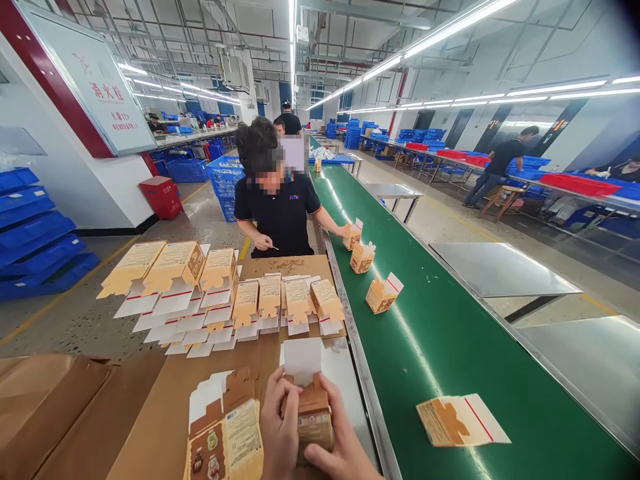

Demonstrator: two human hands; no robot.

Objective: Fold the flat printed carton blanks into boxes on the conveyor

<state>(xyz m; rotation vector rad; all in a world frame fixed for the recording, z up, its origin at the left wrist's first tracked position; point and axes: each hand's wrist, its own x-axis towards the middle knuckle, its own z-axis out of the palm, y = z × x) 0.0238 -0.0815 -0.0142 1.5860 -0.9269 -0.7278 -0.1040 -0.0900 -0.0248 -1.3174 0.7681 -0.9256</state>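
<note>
Between my two hands is a small brown cardboard box (315, 423), its white top flap standing up and away from me. My left hand (281, 423) wraps the box's left side, with its fingers bent over the brown end flaps. On the right side, my right hand (345, 433) grips it with the thumb across the lower front. Just left of my hands lies a stack of flattened printed cartons (225, 433). Beyond them, folded boxes (270, 293) stand in rows on the cardboard-covered table (155, 407), with larger piled ones (175, 263) at the left.
A green conveyor belt (450, 353) runs along my right, bearing a flat carton (463, 420) and several open boxes (384, 293). A co-worker (277, 213) sits across the table, one hand at a box on the belt. Metal side tables (505, 267) adjoin the belt.
</note>
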